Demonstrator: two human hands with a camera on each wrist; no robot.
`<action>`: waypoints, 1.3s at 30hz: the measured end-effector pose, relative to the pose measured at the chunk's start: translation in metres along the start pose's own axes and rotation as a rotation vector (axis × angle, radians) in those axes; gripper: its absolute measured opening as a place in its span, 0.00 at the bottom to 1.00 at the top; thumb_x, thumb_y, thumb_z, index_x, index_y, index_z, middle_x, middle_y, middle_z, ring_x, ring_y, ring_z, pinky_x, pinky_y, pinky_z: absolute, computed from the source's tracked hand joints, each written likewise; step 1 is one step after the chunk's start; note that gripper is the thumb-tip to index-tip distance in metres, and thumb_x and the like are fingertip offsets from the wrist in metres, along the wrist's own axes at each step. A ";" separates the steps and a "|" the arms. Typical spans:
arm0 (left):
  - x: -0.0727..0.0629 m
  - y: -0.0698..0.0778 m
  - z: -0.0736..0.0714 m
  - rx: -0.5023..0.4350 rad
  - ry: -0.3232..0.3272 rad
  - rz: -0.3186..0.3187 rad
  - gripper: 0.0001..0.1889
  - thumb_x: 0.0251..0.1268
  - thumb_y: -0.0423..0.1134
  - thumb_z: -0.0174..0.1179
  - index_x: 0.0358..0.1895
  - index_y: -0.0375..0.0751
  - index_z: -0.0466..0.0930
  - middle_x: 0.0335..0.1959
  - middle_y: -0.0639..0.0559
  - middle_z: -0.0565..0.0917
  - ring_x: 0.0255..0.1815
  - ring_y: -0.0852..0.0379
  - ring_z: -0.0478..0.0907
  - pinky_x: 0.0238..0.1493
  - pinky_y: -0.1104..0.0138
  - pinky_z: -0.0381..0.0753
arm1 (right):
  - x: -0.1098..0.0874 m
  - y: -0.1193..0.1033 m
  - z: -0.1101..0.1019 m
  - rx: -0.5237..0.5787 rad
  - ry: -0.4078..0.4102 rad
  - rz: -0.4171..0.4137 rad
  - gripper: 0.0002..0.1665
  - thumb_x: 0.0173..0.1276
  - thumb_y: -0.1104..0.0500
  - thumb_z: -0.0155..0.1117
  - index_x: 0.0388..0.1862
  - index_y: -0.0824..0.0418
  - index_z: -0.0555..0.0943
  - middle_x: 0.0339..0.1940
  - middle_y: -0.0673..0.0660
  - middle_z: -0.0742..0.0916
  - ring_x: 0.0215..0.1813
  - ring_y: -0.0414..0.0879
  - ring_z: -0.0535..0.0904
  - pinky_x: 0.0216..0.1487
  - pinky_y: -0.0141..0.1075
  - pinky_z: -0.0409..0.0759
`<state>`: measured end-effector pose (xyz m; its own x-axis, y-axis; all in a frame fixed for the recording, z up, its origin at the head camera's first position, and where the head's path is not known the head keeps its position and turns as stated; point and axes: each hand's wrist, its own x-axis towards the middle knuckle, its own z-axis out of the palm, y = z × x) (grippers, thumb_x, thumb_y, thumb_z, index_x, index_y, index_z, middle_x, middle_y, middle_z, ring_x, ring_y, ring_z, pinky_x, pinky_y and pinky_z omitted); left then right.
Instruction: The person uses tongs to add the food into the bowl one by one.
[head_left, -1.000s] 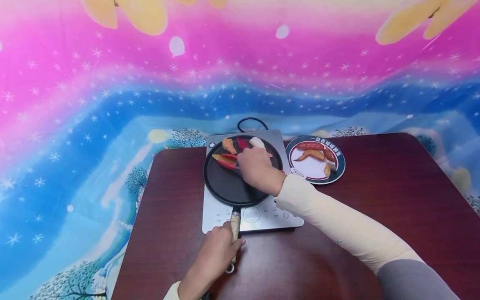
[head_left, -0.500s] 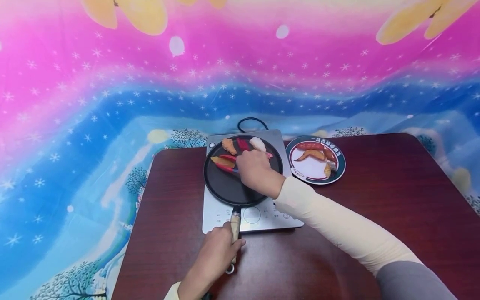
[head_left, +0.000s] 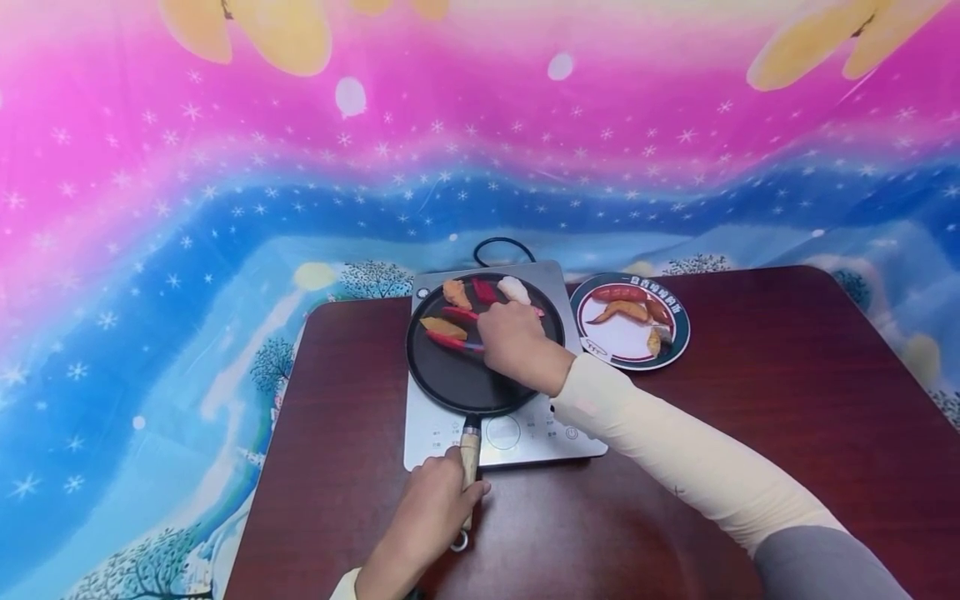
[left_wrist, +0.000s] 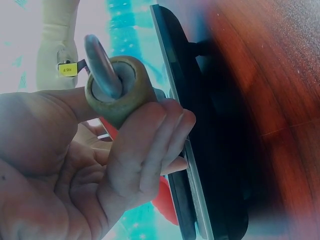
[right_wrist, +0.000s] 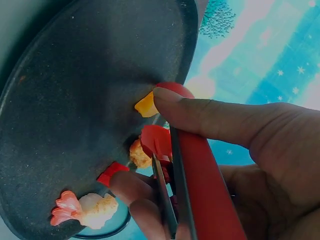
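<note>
My left hand (head_left: 429,502) grips the wooden handle (head_left: 469,454) of a flat black frying pan (head_left: 446,383). In the left wrist view its fingers curl round the handle (left_wrist: 120,112), close to the metal ring at its end. Over the pan, my right hand (head_left: 519,340) holds red tongs (right_wrist: 207,195), thumb on one arm and fingers by the other. The tongs' red tips stand spread, one on each side of a yellow-brown food piece (head_left: 442,328) in the pan. Behind it lie a fried brown piece (head_left: 455,293), a dark red piece (head_left: 483,291) and a white shrimp-like piece (head_left: 513,289).
The pan sits on a silver induction cooker (head_left: 442,454), its black cable (head_left: 504,240) looping behind. To the right, a green-rimmed plate (head_left: 678,337) holds sausages, a chicken wing and other food. All stand on a dark red wooden table (head_left: 735,400) before a patterned cloth.
The tongs' tips have spread apart, and the yellow-brown piece between them now shows more fully and sits slightly lower. My left hand stays on the handle.
</note>
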<state>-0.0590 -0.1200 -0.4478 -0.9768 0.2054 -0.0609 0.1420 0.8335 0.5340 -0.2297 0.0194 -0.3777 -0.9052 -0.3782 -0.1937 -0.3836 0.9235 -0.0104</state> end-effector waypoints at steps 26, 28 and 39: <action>-0.001 0.001 -0.001 -0.034 -0.003 -0.021 0.17 0.58 0.42 0.75 0.35 0.35 0.77 0.18 0.54 0.75 0.18 0.61 0.73 0.20 0.69 0.71 | -0.031 0.049 -0.017 0.101 0.108 0.001 0.41 0.50 0.44 0.85 0.59 0.62 0.82 0.44 0.61 0.89 0.41 0.58 0.85 0.39 0.50 0.84; 0.000 0.001 -0.001 -0.037 -0.004 -0.023 0.17 0.58 0.42 0.75 0.35 0.35 0.77 0.18 0.54 0.75 0.18 0.61 0.73 0.20 0.69 0.71 | -0.039 0.065 -0.020 0.105 0.127 0.007 0.42 0.49 0.46 0.85 0.61 0.62 0.80 0.45 0.63 0.89 0.43 0.60 0.85 0.41 0.53 0.84; 0.000 0.002 -0.001 -0.030 -0.012 -0.025 0.17 0.58 0.41 0.75 0.35 0.34 0.77 0.18 0.53 0.75 0.17 0.61 0.72 0.19 0.70 0.70 | -0.082 0.159 -0.017 0.072 0.098 0.129 0.38 0.47 0.45 0.83 0.52 0.65 0.82 0.36 0.63 0.88 0.34 0.61 0.83 0.29 0.53 0.80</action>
<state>-0.0590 -0.1187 -0.4454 -0.9780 0.1906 -0.0844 0.1123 0.8228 0.5571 -0.2197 0.1957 -0.3465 -0.9609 -0.2576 -0.1019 -0.2523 0.9657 -0.0621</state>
